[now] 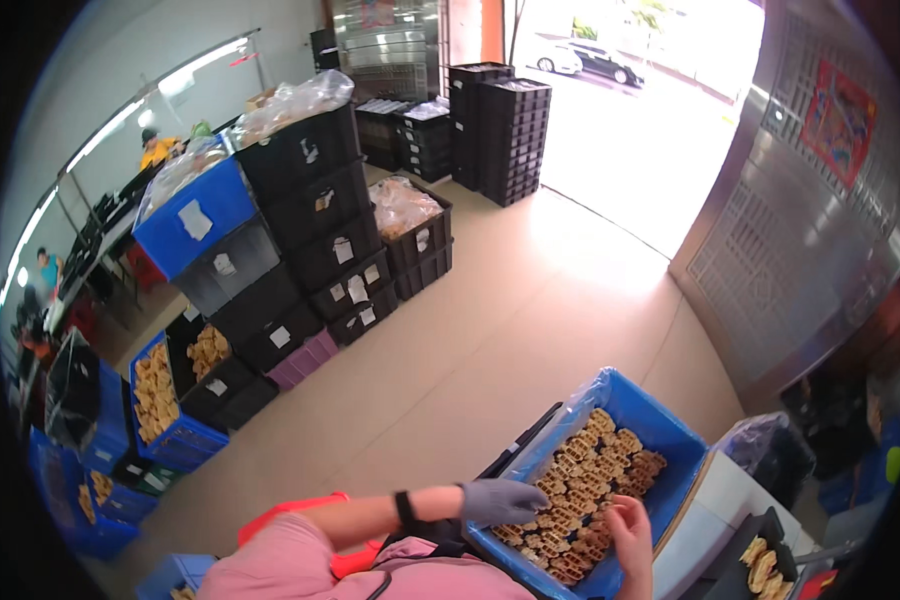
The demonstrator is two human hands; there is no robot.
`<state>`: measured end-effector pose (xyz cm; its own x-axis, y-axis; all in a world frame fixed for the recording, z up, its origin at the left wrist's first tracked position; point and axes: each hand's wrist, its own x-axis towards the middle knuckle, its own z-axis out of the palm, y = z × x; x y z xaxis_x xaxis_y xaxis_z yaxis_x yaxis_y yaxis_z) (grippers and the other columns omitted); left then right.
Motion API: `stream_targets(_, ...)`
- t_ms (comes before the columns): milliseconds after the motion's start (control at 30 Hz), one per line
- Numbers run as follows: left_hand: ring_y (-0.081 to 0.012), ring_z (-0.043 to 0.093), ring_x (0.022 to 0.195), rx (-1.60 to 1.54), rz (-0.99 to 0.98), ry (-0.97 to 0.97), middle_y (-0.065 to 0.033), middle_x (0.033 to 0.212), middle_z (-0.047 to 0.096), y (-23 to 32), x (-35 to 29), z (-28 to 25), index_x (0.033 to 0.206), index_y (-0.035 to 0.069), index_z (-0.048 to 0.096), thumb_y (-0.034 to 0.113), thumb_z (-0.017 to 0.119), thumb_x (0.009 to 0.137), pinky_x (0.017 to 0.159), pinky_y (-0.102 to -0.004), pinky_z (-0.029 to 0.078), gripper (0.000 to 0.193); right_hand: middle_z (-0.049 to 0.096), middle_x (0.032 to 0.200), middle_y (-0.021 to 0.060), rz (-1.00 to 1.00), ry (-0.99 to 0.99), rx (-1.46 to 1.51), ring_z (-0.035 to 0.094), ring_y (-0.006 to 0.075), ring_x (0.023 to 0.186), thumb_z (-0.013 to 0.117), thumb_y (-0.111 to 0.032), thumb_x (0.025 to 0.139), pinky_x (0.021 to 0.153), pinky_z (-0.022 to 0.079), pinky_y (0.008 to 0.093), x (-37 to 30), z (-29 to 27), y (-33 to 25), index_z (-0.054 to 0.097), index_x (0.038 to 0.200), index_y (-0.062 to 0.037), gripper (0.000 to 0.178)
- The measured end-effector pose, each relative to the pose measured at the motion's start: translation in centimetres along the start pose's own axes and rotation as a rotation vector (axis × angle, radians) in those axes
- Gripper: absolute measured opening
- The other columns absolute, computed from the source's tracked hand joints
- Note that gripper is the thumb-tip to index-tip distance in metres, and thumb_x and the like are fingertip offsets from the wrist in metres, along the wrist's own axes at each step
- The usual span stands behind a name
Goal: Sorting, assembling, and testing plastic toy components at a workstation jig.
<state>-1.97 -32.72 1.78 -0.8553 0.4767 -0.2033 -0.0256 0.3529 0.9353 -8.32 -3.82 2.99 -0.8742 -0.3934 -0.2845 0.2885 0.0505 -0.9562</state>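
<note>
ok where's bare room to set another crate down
The widest free patch is the tan floor between the stacked black crates and the near blue crate. The pale surface right of that crate has a smaller one. The crate itself is crowded: brown pieces, left hand and right hand over them.

White glare at the doorway

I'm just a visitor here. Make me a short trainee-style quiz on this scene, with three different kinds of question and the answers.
1. Which of the person's hands wears the grey glove?
2. The crate of tan pieces beneath the right hand is: a) red b) blue c) white.
3. Fill in: a white car and a ____ car show outside.

Key: 1. The left hand. 2. b. 3. dark.
</note>
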Motion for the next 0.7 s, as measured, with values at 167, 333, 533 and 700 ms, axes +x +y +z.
stream_targets(167, -0.0161, 0.050, 0.114, -0.682, -0.120, 0.229, -0.0103, 0.122, 0.055, 1.0, 4.5, 7.0, 0.133, 0.004, 0.046, 0.033, 0.054, 0.094, 0.097, -0.0294, 0.040, 0.049, 0.043, 0.066, -0.0031, -0.452, 0.302, 0.497, 0.045, 0.0073, 0.055, 0.049, -0.044, 0.096, 0.069, 0.049, 0.0338, -4.6, 2.3, -8.3, 0.052, 0.104, -0.0119, 0.033)
stream_targets(333, -0.0157, 0.048, 0.115, -0.503, 0.054, 0.221, -0.0100, 0.124, 0.054, -2.0, -0.1, 2.5, 0.134, 0.004, 0.045, 0.030, 0.054, 0.094, 0.099, -0.0291, 0.039, 0.049, 0.055, 0.068, -0.0001, -0.876, -0.507, 0.730, 0.051, 0.0094, 0.059, 0.065, -0.024, 0.089, 0.077, 0.044, 0.0225, -14.0, 16.6, -22.6, 0.054, 0.092, -0.0078, 0.020)
stream_targets(533, -0.0121, 0.055, 0.101, -0.521, -0.034, 0.674, -0.0081, 0.114, 0.059, -4.5, -12.3, -4.3, 0.129, -0.001, 0.048, 0.026, 0.059, 0.093, 0.087, -0.0260, 0.046, 0.046, 0.050, 0.058, -0.0004, -1.035, -1.149, 0.917, 0.048, 0.0102, 0.051, 0.052, -0.033, 0.095, 0.070, 0.049, 0.0272, -13.8, 27.2, -25.6, 0.051, 0.080, -0.0111, 0.026)
stream_targets(700, -0.0166, 0.056, 0.102, -0.474, -0.105, 0.871, -0.0119, 0.112, 0.060, -9.4, -20.4, -6.7, 0.128, 0.001, 0.049, 0.026, 0.058, 0.093, 0.091, -0.0284, 0.045, 0.044, 0.053, 0.064, 0.0011, -0.945, -1.139, 0.914, 0.050, 0.0120, 0.053, 0.052, -0.033, 0.095, 0.074, 0.052, 0.0289, -14.6, 32.1, -25.0, 0.051, 0.079, -0.0116, 0.027)
